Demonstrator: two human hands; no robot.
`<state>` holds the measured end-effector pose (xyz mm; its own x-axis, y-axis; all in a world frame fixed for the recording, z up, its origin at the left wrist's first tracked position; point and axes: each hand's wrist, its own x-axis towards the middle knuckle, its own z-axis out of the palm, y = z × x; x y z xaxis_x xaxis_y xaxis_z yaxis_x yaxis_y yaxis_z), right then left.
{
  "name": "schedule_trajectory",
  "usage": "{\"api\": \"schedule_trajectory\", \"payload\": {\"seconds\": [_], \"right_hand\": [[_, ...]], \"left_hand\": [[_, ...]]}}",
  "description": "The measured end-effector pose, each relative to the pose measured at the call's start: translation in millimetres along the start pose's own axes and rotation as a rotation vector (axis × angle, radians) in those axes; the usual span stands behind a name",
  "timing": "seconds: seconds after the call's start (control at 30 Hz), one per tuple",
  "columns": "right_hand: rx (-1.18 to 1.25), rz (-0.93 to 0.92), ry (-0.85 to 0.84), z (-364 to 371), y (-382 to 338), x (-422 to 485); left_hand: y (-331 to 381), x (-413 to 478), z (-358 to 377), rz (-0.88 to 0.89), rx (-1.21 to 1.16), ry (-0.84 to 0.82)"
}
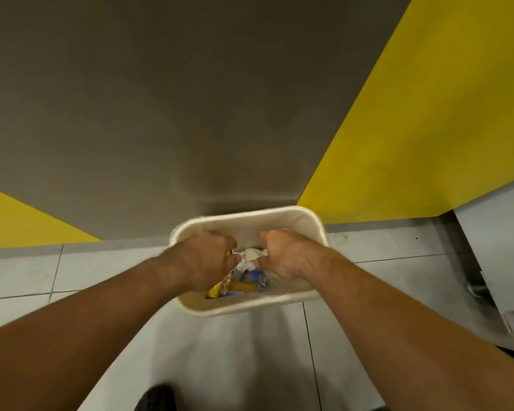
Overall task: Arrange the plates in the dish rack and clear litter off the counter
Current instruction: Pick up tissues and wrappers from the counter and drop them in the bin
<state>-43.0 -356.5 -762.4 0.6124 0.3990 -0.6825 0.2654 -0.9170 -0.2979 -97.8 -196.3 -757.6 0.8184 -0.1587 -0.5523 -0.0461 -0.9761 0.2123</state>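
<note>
Shoe (156,398) tip is poking in at the near edge, standing on pale tiled floor (250,351). Both forearms are reaching fwd & down from the near corners, meeting over the middle.

Left hand (204,259) and right hand (285,255) are hovering close together, knuckles up, fingers curled under. Between them they are gripping a crumpled white paper (251,255), one hand on each side of it, as far as the curled fingers are showing. A bit of yellow is peeking at the left hand's right edge; can't tell if that hand is holding it too.

Paper is hanging inside the mouth of a cream bin (250,213) sitting on the floor against the wall (190,99). Below the hands, yellow & blue wrappers (250,280) are lying in the bin's near half.

Far side: wall is showing grey w/ yellow panels left & right; a white cabinet (493,247) is standing at the right.

Progress, judging from this: litter half is looking well underway, w/ some wrappers in the bin and the paper about to be dropped, not yet released. Plates, dish rack & the surface aren't showing at all, so whether plates are racked, or more litter is waiting up there, can't be told.
</note>
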Motion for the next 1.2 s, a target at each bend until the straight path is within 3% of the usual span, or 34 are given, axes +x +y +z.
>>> {"api": "schedule_trajectory", "payload": {"seconds": [0.3, 0.5, 0.77, 0.93, 1.2], "right_hand": [[0.115, -0.056, 0.245, -102, -35, -130], [0.107, -0.150, 0.355, -216, -85, -274], [0.198, -0.215, 0.551, -371, -124, -466], [0.199, -0.234, 0.654, -429, -132, -543], [0.164, -0.191, 0.746, -473, -132, -593]], "left_hand": [[17, -113, -131, 0.056, -0.197, 0.371], [52, -226, -259, 0.093, -0.255, 0.430], [127, -372, -430, 0.192, -0.236, 0.640], [157, -414, -499, 0.210, -0.215, 0.735], [189, -425, -547, 0.272, -0.237, 0.827]]}}
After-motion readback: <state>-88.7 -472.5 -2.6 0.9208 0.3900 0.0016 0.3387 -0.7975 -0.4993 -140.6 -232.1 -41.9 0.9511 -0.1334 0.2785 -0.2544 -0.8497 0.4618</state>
